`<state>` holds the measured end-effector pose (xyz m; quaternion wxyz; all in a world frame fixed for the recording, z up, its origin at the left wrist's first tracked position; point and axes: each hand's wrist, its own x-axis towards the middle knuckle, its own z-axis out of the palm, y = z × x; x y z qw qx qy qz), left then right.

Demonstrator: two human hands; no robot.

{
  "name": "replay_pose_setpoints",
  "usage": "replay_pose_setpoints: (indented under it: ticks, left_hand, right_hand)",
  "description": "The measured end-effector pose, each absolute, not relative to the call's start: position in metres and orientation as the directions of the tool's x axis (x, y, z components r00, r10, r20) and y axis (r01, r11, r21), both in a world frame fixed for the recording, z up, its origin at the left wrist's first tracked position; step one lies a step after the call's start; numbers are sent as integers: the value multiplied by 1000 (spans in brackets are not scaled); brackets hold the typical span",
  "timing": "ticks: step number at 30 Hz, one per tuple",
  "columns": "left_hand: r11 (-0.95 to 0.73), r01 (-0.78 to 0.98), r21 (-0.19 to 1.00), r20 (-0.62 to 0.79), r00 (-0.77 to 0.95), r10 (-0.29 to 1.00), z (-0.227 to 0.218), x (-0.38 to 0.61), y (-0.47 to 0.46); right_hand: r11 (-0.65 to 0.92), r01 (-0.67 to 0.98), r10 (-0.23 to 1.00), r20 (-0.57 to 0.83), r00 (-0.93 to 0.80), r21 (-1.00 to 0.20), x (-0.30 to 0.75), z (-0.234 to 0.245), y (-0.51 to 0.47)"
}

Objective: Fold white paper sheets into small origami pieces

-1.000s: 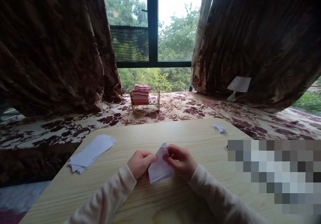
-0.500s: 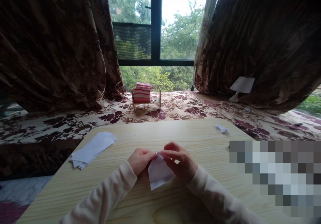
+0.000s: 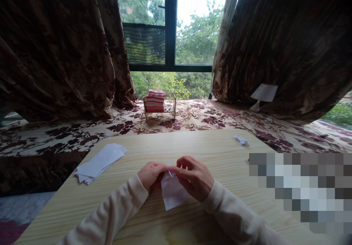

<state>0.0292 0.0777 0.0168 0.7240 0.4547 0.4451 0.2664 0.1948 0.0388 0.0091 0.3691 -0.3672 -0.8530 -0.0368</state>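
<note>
A white sheet of paper (image 3: 173,194) hangs from the fingers of both hands over the middle of the table. My left hand (image 3: 151,174) pinches its top edge, thumb pointing right. My right hand (image 3: 195,176) grips the same top edge from the other side, thumb and forefinger almost meeting the left thumb. A small white fold shows between the fingertips. The lower part of the sheet spreads out below, its right side partly hidden behind my right fingers.
A pile of white paper strips (image 3: 101,163) lies on the left of the wooden table (image 3: 132,215). Small folded paper (image 3: 241,140) sits at the far right corner. Beyond stand a little wooden rack (image 3: 161,112) with striped red cloths (image 3: 155,100) and a white lamp (image 3: 264,92).
My right fingers have shifted slightly along the top edge, and the small fold there now shows more clearly. The paper hangs slightly lower. Both hands still pinch it.
</note>
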Motion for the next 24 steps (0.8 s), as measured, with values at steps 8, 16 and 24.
replay_pose_setpoints:
  ticks: [8,16,24]
  left_hand:
    - [501,-55,864,-397,538,744,21,29,76]
    - [462,-20,887,-368,575,731,20,29,75]
    - [521,-77,850,-396,560,728,17,27,77]
  right_hand:
    - [688,702,645,599,-475,-184,194,9,38]
    - [673,692,682,581,-445,-261,195,8,37]
    - [683,703,646,611,-457,-197,194,11,37]
